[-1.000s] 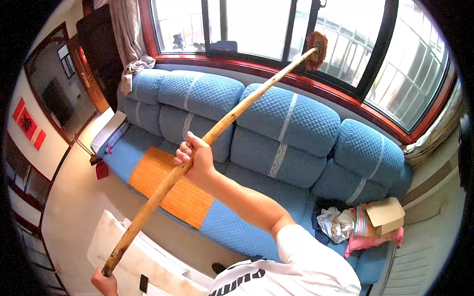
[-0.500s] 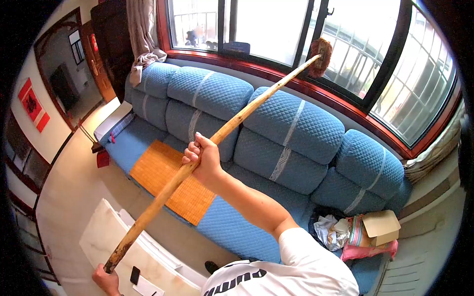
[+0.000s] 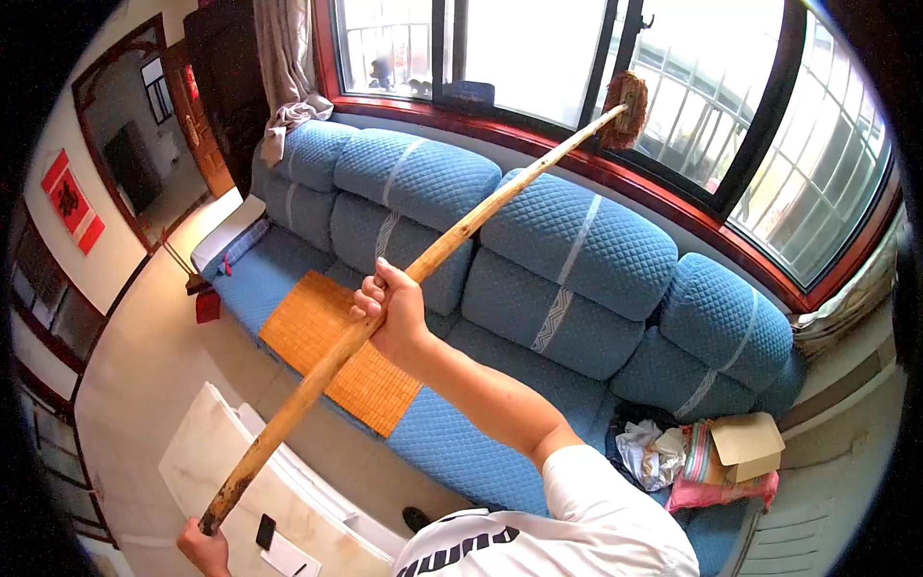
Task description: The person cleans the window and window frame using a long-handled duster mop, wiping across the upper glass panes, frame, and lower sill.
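The left hand (image 3: 204,552) grips the wooden pole (image 3: 465,229) near its dark end and the right hand (image 3: 398,315) its middle, the bristly head (image 3: 629,123) at the window (image 3: 534,58), where a slackened grip could drop it onto the blue sofa (image 3: 538,221).

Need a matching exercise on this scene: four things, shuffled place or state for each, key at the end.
Things
1. Smartphone
2. Mop head
3. Slatted mat
4. Cardboard box

Place or state
A. Orange, flat on the sofa seat
B. Open, on top of a pink bundle
C. Black, on the marble-patterned table
D. Brownish red, at the far end of the wooden pole, in front of the window

Pairs: 1-C, 2-D, 3-A, 4-B
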